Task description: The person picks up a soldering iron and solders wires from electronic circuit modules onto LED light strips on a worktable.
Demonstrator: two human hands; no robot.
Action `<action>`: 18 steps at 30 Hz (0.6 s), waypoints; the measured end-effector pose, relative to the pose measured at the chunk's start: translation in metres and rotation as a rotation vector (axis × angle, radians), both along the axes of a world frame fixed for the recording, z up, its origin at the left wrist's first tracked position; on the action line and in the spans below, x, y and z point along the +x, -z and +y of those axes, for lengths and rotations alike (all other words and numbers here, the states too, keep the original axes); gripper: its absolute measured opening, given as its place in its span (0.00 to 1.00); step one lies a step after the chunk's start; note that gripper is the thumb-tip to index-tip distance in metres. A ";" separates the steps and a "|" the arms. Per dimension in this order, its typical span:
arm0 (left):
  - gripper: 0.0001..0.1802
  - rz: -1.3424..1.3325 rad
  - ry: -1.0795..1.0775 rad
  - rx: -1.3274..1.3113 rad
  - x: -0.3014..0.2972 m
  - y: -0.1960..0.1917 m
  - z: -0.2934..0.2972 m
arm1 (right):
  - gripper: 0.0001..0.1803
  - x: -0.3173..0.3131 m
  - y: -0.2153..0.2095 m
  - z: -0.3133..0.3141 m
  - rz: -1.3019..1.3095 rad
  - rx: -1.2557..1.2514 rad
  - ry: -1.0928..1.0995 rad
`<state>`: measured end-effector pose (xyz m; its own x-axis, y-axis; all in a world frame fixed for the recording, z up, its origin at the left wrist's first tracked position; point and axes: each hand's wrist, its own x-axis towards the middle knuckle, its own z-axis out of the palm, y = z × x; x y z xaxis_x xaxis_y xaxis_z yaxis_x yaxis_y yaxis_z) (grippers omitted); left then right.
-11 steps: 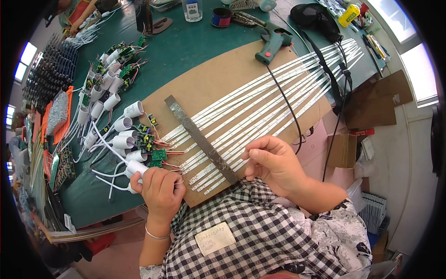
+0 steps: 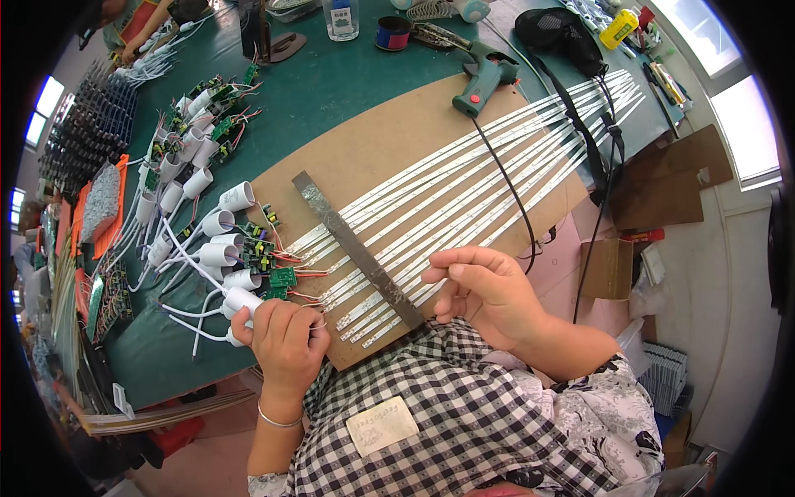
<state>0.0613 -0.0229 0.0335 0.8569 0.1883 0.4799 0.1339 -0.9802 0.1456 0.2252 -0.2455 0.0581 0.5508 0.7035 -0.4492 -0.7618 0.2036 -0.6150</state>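
Observation:
My left hand (image 2: 288,341) is closed at the near left edge of a brown board (image 2: 397,137). A white plastic cap (image 2: 238,333) sticks out of its grip, and a thin wire shows on its other side. Over the strips' near ends, my right hand (image 2: 489,294) hangs with thumb and index finger pinched; anything between them is too small to make out. Several white LED strips (image 2: 447,190) lie side by side on the board under a dark metal bar (image 2: 356,248). Red and white wires join some strips to green circuit boards (image 2: 281,277) beside white caps (image 2: 219,222).
A green glue gun (image 2: 484,79) lies on the board's far edge, its black cable crossing the strips. More corded caps (image 2: 195,145) are heaped at the left. A black mesh pouch (image 2: 559,37), glass bottle (image 2: 341,18) and round tin (image 2: 392,33) stand farther back. Another person's arm (image 2: 149,33) is far left.
My right hand has shifted slightly left, its index finger a little straighter. My left hand stays in place with the cap. The whole view has moved very slightly.

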 end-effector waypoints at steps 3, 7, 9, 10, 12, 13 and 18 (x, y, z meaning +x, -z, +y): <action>0.11 0.003 0.001 0.002 -0.001 0.002 0.001 | 0.12 0.000 -0.004 0.001 0.047 0.014 0.007; 0.11 0.004 0.010 -0.001 0.000 0.001 0.001 | 0.11 0.000 0.002 0.000 0.017 0.017 0.024; 0.11 0.005 0.009 -0.005 0.000 0.001 0.001 | 0.13 -0.001 0.012 -0.005 -0.051 0.005 -0.019; 0.11 0.007 0.006 -0.006 -0.001 0.001 0.001 | 0.13 -0.001 0.013 -0.006 -0.050 0.002 -0.018; 0.11 0.003 0.007 -0.001 -0.001 0.001 0.001 | 0.16 0.001 0.013 -0.006 -0.023 0.069 -0.067; 0.11 -0.003 0.007 0.007 0.000 0.001 0.001 | 0.16 0.001 0.011 -0.005 -0.021 0.068 -0.066; 0.11 0.002 0.000 -0.001 -0.001 0.002 0.001 | 0.19 0.001 -0.005 0.001 0.078 -0.021 -0.051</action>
